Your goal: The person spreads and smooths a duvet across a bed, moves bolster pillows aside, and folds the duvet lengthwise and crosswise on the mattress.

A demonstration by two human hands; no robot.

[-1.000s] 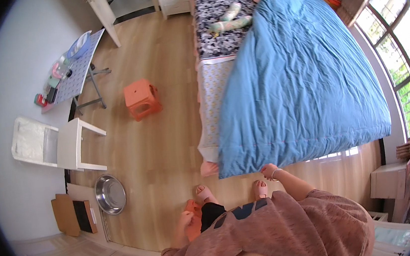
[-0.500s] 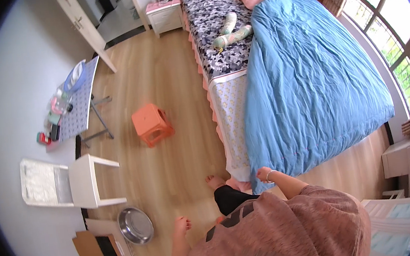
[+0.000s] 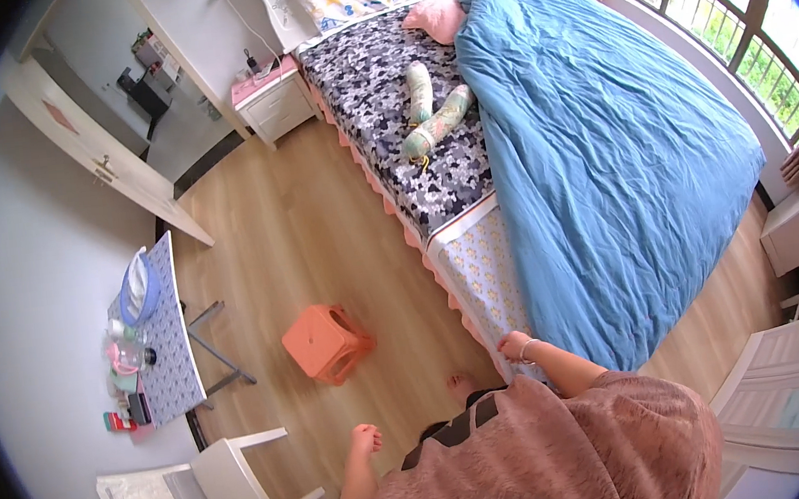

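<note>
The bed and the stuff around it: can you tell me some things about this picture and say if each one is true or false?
1. A blue quilt covers part of the bed. True.
2. An orange stool stands on the floor. True.
3. The stool is up on the bed. False: it is on the floor, apart from the bed.
4. A bracelet goes around the wrist of the right hand. True.
5. Both hands are holding the quilt. False: the left hand is well apart from it.
6. The quilt is bright red. False: it is blue.
</note>
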